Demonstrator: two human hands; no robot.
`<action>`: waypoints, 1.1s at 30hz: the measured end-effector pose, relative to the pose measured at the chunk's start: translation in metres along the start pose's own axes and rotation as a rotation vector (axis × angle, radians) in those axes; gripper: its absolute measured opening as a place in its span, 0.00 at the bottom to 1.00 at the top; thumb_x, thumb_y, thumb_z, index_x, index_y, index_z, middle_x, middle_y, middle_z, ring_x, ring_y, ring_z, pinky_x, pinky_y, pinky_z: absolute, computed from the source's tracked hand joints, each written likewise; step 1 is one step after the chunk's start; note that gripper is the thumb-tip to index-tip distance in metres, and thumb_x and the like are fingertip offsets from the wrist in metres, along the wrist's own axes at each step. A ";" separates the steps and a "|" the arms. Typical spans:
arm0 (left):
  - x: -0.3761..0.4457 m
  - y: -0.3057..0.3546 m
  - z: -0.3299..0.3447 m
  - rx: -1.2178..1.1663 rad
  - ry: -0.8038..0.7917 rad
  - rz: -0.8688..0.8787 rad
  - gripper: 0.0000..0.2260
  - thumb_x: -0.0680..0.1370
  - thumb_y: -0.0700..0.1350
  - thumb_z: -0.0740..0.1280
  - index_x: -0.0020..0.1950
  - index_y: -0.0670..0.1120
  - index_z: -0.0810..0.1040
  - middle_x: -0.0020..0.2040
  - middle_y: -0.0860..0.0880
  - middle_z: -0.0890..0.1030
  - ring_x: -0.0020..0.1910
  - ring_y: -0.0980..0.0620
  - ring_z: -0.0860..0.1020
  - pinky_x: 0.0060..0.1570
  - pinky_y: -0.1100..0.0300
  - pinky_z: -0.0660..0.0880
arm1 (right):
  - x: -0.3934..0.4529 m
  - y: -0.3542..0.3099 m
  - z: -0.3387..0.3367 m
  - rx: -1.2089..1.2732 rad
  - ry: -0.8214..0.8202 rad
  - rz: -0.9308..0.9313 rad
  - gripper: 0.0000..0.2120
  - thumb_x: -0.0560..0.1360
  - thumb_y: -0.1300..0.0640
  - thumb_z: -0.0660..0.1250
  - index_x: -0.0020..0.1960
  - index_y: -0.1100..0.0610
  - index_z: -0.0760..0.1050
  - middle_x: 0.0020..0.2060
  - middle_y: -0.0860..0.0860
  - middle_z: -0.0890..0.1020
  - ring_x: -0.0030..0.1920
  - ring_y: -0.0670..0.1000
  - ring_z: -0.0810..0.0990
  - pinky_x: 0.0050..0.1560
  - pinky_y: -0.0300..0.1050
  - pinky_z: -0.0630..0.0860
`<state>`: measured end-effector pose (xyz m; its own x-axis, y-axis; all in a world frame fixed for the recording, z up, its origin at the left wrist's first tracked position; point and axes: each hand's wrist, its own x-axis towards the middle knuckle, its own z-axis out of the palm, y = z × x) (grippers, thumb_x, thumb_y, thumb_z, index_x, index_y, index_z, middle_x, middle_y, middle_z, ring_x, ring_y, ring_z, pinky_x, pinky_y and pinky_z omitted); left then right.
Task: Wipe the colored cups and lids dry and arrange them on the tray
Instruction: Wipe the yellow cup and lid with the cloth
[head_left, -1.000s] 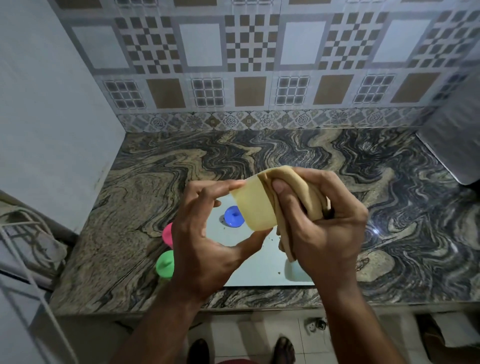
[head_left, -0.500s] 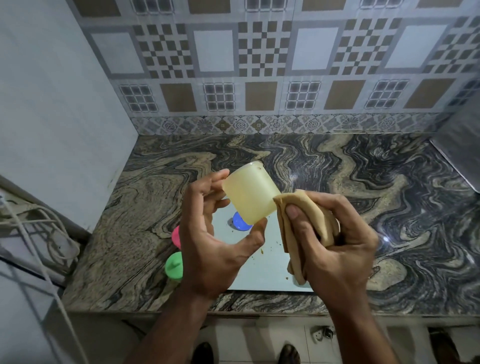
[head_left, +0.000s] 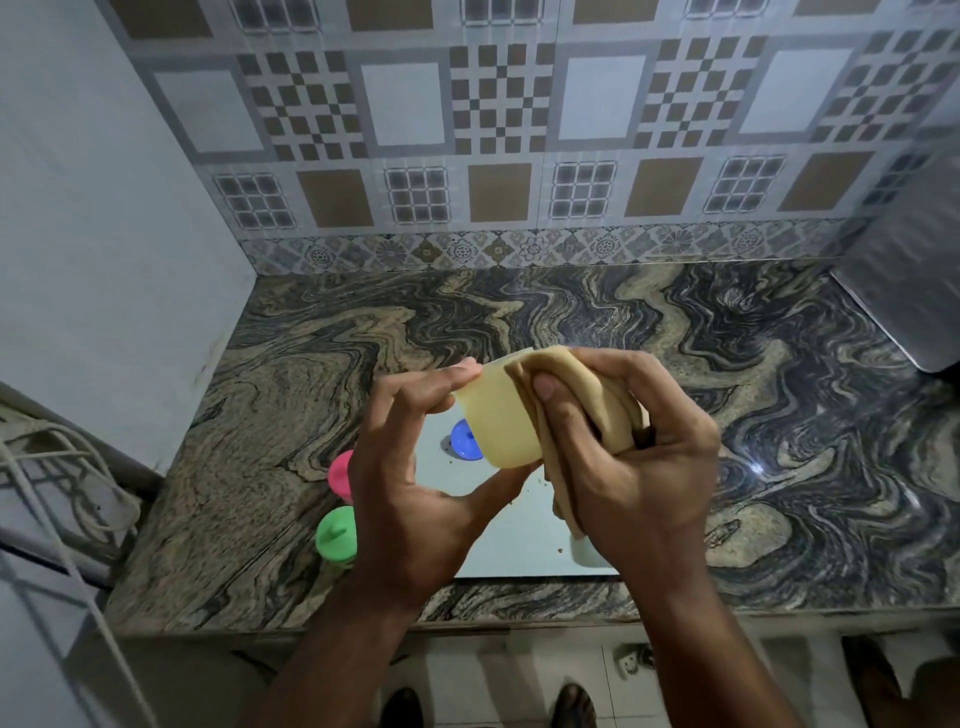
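Note:
My left hand (head_left: 410, 483) grips a pale yellow cup (head_left: 501, 421) between fingers and thumb, above the tray. My right hand (head_left: 634, 457) holds a tan cloth (head_left: 592, 400) bunched against the cup's mouth and side. Below lies a pale flat tray (head_left: 524, 540) near the counter's front edge, with a blue lid (head_left: 464, 440) on it. To the tray's left stand a pink lidded cup (head_left: 340, 474) and a green lidded cup (head_left: 335, 534), both partly hidden by my left hand.
The marbled stone counter (head_left: 779, 395) runs back to a tiled wall. A grey metal object (head_left: 904, 291) sits at the far right. White cords (head_left: 62, 467) hang at the left. The counter's front edge (head_left: 519, 621) drops to the floor, where my feet show.
The cloth in my right hand has gone back over the cup's mouth after being off to the side half a second ago. The view has shifted slightly.

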<state>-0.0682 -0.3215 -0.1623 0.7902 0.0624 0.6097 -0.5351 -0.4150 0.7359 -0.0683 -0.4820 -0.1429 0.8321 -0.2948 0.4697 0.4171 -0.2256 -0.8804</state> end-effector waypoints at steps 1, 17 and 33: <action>-0.001 -0.001 0.000 0.004 0.002 0.015 0.31 0.67 0.48 0.85 0.66 0.45 0.78 0.61 0.42 0.79 0.61 0.42 0.81 0.58 0.41 0.79 | 0.003 0.001 0.001 0.010 0.020 0.021 0.04 0.77 0.51 0.78 0.51 0.47 0.85 0.41 0.48 0.86 0.34 0.56 0.84 0.32 0.57 0.80; -0.010 -0.006 0.006 -0.343 0.106 -0.227 0.34 0.68 0.42 0.81 0.70 0.48 0.71 0.70 0.45 0.74 0.68 0.43 0.80 0.62 0.45 0.80 | -0.011 0.015 -0.008 0.095 0.009 0.108 0.06 0.77 0.57 0.79 0.53 0.54 0.85 0.40 0.50 0.86 0.32 0.56 0.85 0.32 0.53 0.82; -0.004 -0.011 -0.001 -0.026 -0.017 -0.066 0.31 0.68 0.44 0.86 0.67 0.41 0.78 0.64 0.44 0.81 0.65 0.42 0.81 0.62 0.40 0.79 | -0.001 0.009 -0.004 0.016 -0.016 0.016 0.05 0.77 0.51 0.78 0.52 0.49 0.85 0.41 0.49 0.87 0.34 0.57 0.85 0.33 0.54 0.79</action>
<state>-0.0658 -0.3166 -0.1728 0.8289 0.0730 0.5546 -0.4890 -0.3868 0.7818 -0.0666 -0.4871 -0.1505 0.8444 -0.2830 0.4549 0.4096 -0.2063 -0.8887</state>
